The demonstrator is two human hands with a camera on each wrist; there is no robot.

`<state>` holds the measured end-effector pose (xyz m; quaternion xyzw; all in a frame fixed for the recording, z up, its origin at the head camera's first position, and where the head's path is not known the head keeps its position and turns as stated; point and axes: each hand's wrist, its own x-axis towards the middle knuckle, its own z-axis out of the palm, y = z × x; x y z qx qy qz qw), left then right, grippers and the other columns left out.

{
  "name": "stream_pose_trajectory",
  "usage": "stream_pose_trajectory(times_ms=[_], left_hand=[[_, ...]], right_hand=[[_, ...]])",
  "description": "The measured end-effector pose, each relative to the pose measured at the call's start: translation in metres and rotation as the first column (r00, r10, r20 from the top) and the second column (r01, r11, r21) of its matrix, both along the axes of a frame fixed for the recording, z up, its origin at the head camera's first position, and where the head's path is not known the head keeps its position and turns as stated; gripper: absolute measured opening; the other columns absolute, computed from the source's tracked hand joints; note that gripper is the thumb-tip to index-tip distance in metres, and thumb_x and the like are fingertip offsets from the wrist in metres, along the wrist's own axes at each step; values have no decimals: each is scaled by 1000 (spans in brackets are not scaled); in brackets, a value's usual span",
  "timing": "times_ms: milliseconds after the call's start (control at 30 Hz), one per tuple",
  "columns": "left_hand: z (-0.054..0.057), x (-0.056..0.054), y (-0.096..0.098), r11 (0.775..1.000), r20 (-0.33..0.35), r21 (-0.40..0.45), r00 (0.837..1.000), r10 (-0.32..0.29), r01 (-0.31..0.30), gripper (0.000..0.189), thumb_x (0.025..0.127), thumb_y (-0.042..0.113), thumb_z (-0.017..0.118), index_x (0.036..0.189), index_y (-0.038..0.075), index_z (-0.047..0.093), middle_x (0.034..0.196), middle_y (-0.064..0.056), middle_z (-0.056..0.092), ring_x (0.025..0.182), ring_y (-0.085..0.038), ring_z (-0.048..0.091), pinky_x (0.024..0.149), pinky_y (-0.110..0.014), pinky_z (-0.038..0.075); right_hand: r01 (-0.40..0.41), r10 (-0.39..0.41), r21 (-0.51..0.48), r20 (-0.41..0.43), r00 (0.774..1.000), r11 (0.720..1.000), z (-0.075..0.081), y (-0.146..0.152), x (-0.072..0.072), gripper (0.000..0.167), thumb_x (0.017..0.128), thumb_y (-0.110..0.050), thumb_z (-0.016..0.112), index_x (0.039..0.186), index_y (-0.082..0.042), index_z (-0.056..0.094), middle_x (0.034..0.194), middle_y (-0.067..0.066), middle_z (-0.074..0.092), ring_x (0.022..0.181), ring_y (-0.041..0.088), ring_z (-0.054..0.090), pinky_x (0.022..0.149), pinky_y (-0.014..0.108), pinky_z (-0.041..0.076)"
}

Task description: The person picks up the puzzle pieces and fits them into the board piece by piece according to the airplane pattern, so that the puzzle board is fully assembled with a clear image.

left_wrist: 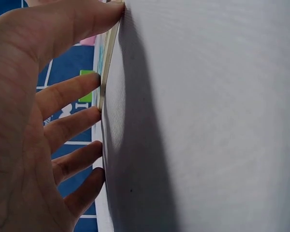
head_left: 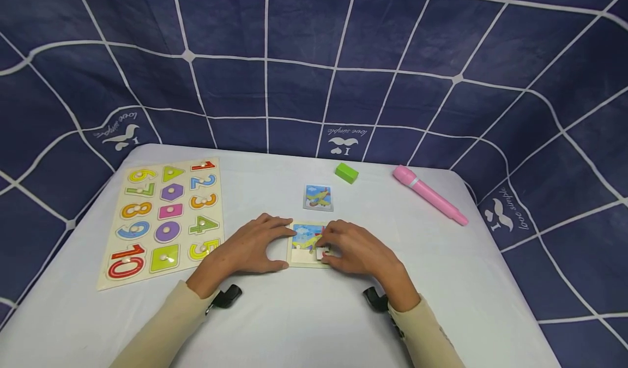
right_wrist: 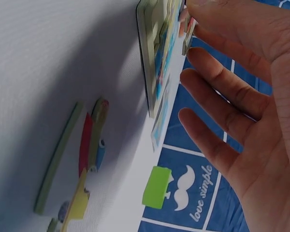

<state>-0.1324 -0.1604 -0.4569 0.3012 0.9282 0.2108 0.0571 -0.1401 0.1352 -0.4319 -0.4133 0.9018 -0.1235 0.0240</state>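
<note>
A small wooden jigsaw board (head_left: 300, 264) with an airplane picture lies in front of me, its lower strip bare. At its left edge my left hand (head_left: 255, 246) touches it, thumb at the near corner and fingers spread along the side. My right hand (head_left: 360, 251) pinches a small jigsaw piece (head_left: 321, 253) over the board's lower right part; the piece's edge (right_wrist: 187, 39) shows in the right wrist view. Several loose jigsaw pieces (right_wrist: 77, 198) lie on the table near the right hand in that view. Behind the board sits a matching airplane picture card (head_left: 318, 198).
To the left lies a large number-and-shape peg board (head_left: 171, 221). A green block (head_left: 346, 173) stands at the back, and a pink marker-shaped stick (head_left: 432, 195) lies at the back right. A dark blue checked cloth (head_left: 304, 57) hangs behind the white table (head_left: 304, 324).
</note>
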Motion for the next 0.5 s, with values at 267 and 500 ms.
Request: stream_pose_trajectory(times_ms=[267,500], left_hand=[[-1,-1,-1,1000,-6,14,1000,-7,7,70,83,47,91,145,21,69,161,-1,55,136,-23,53,110,-51,49],[-2,-2,-2,1000,-8,22,1000,-10,10,72,83,48,91,146,21,68,161,-1,55,135,-22,53,110,-50,49]], right_hand=[[-12,13,-16,22,1000,1000,1,-6,-2,28,95,-31,85,122,-21,82,116,-6,70,109,10,67,98,32,57],[-28,28,-24,26,999,999,1,-12,-3,27,96,-32,84,120,-19,82,117,-5,70,109,12,67,98,33,57]])
